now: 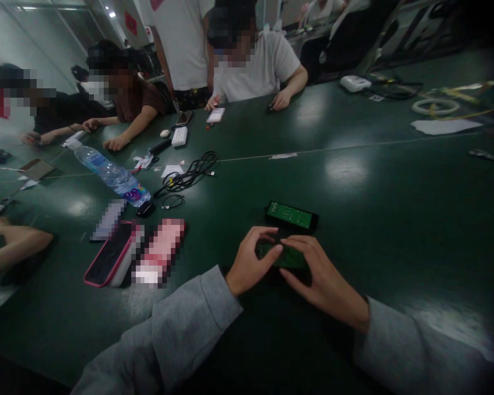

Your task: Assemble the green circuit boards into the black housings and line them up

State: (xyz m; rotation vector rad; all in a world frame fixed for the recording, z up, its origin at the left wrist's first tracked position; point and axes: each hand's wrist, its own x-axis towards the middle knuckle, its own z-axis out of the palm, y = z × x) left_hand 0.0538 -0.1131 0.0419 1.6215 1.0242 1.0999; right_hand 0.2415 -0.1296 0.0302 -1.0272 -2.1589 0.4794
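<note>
My left hand and my right hand meet over the green table. Between them is a dark green flat board, gripped at its ends by the thumbs and fingers of both hands. Parts of the board are hidden behind the fingers, and its details are too dim to make out. Just beyond my fingertips lies a black case with a green circuit board showing in it.
To the left are a red-edged phone, a pink phone-like item, a lying water bottle and coiled black cables. Several people sit around the table. A white tape roll lies at the far right.
</note>
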